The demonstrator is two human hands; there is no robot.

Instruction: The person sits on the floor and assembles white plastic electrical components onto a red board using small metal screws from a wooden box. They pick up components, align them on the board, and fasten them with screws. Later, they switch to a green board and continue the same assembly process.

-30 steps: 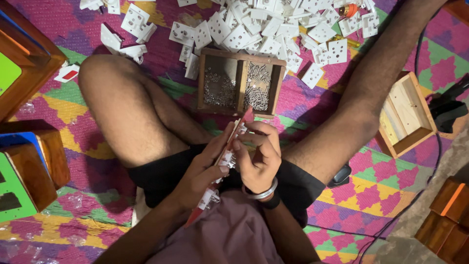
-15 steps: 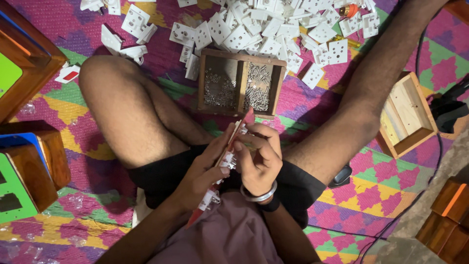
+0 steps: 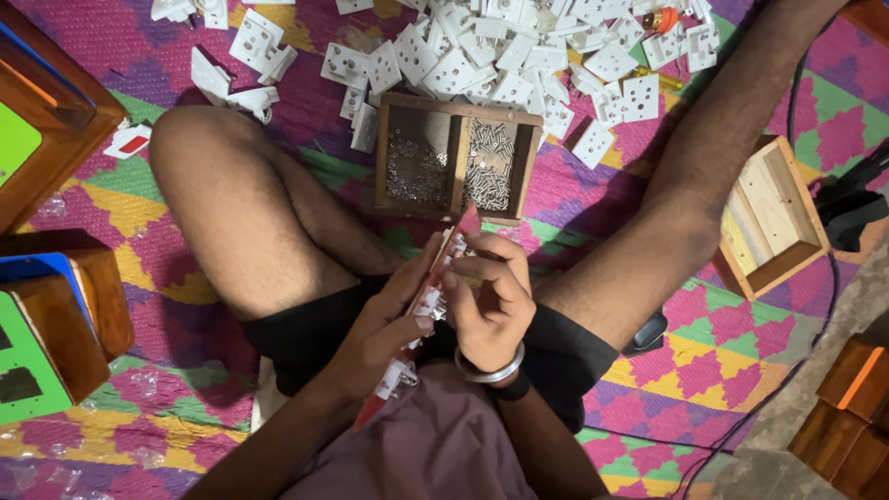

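I sit on a patterned mat with my legs spread. My left hand [image 3: 384, 319] holds a long red strip [image 3: 428, 296] fitted with small white parts, tilted from my lap up toward the tray. My right hand [image 3: 489, 301], with a metal bangle at the wrist, is closed around something small pressed against the strip; I cannot make out what it is. Just beyond the strip's tip lies a wooden two-compartment tray [image 3: 457, 159] with small metal nuts on the left and screws on the right.
A heap of white plastic socket plates [image 3: 519, 56] covers the mat beyond the tray. An open wooden box [image 3: 770, 220] sits at the right by my leg. Wooden boxes with green and blue faces [image 3: 42, 324] stand at the left. A dark cable [image 3: 815, 306] runs along the right.
Both hands stay on the red strip in my lap; my right hand's fingers shifted slightly against it. Nothing else moved.
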